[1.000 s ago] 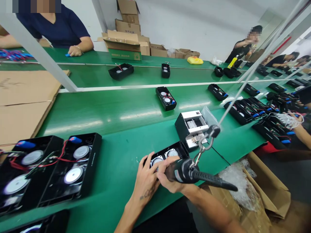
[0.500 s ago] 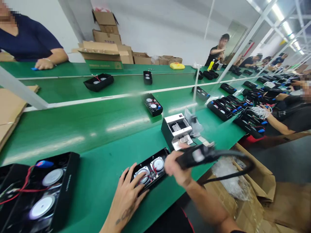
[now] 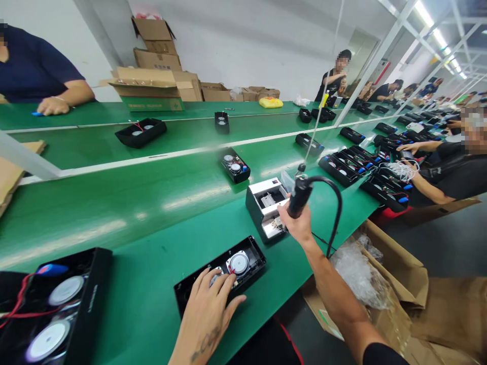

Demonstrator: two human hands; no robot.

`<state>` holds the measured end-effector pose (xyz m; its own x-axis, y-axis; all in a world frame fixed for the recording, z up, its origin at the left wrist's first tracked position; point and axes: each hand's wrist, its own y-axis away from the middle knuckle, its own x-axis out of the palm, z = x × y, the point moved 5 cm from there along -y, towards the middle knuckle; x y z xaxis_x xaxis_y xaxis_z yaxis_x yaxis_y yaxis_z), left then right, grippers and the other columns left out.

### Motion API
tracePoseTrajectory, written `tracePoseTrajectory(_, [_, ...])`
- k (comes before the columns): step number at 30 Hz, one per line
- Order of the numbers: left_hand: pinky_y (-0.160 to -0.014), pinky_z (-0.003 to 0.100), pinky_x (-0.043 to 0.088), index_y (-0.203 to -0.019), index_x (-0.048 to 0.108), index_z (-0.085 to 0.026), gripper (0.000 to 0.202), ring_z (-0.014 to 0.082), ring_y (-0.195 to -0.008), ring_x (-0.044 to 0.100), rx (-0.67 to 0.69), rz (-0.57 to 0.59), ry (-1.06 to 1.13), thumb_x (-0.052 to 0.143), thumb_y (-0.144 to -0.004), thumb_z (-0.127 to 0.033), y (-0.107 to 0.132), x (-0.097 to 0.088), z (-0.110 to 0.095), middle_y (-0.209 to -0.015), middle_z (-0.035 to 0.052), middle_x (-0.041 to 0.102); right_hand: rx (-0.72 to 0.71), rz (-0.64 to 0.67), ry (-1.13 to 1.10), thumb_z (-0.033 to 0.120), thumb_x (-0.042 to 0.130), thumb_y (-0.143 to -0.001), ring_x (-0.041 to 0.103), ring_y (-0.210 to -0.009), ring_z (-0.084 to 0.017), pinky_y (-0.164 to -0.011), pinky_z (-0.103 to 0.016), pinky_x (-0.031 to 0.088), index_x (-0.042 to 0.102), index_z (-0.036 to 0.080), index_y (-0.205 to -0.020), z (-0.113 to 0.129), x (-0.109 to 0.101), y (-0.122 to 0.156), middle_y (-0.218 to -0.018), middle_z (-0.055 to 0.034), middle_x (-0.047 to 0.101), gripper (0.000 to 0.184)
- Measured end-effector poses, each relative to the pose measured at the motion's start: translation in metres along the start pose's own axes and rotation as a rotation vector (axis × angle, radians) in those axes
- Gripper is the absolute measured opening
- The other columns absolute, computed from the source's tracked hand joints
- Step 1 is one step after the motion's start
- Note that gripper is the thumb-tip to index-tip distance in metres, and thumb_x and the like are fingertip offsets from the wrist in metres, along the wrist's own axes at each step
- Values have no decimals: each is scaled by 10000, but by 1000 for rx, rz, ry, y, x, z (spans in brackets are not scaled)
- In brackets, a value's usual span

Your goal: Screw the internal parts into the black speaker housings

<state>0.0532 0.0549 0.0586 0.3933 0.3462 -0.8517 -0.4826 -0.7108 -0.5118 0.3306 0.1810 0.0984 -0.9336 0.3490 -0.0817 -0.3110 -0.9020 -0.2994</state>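
My left hand (image 3: 211, 303) lies across a black speaker housing (image 3: 253, 261), fingers spread loosely over one of its drivers and the thumb out to the side. The second round driver (image 3: 239, 263) shows beyond my fingertips. My right hand (image 3: 298, 221) is wrapped around a black corded electric screwdriver (image 3: 299, 196), held over the front of a screw feeder (image 3: 254, 207). The screwdriver's cord loops down to the right. Its bit end is mostly hidden by my hand.
Another opened speaker housing (image 3: 93, 299) stands near left, with red wires. One more housing (image 3: 236, 167) sits behind the feeder. Several housings (image 3: 338, 170) crowd the right, beside a co-worker. A carton with plastic bags (image 3: 359, 274) is below the bench edge. A white rail (image 3: 178, 150) runs lengthwise.
My right hand has moved from the housing's far end up to the screw feeder, and the screwdriver has swung more upright. The left hand stays on the housing, its fingers closer together.
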Motion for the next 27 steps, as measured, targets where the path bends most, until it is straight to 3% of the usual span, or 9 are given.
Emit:
tracePoseTrajectory(5, [-991, 488, 529, -1111, 745, -226, 264, 294, -986, 734, 16, 93, -9, 628, -1076, -459, 1, 11, -5, -961, 51, 834, 130, 198, -213, 386, 852, -882, 472, -389, -110, -419, -267, 420, 579, 240, -1243, 8, 9, 36, -579, 138, 536, 475])
tracePoseTrajectory(11, [-917, 416, 515, -1110, 757, -237, 115, 259, -940, 717, -14, 149, -28, 654, -1062, -256, 0, 16, -8, -840, 6, 817, -5, 167, -593, 364, 733, -1039, 430, -379, -87, -402, -216, 405, 470, 339, -1357, 35, 39, 94, -631, 145, 520, 415])
tracePoseTrajectory(17, [-892, 403, 510, -1110, 759, -225, 146, 255, -914, 699, -11, 154, -24, 627, -1079, -278, 3, 19, -6, -835, 17, 804, -99, 206, -578, 317, 706, -1074, 451, -406, -80, -418, -212, 415, 479, 356, -1361, 32, 67, 110, -691, 124, 532, 368])
tracePoseTrajectory(27, [-873, 407, 503, -1083, 769, -228, 185, 258, -876, 680, -36, 139, -5, 591, -1090, -278, 0, 17, -7, -813, 29, 783, -49, 264, -480, 446, 727, -1053, 453, -425, -93, -453, -260, 428, 485, 305, -1340, 17, 78, 117, -683, 115, 571, 401])
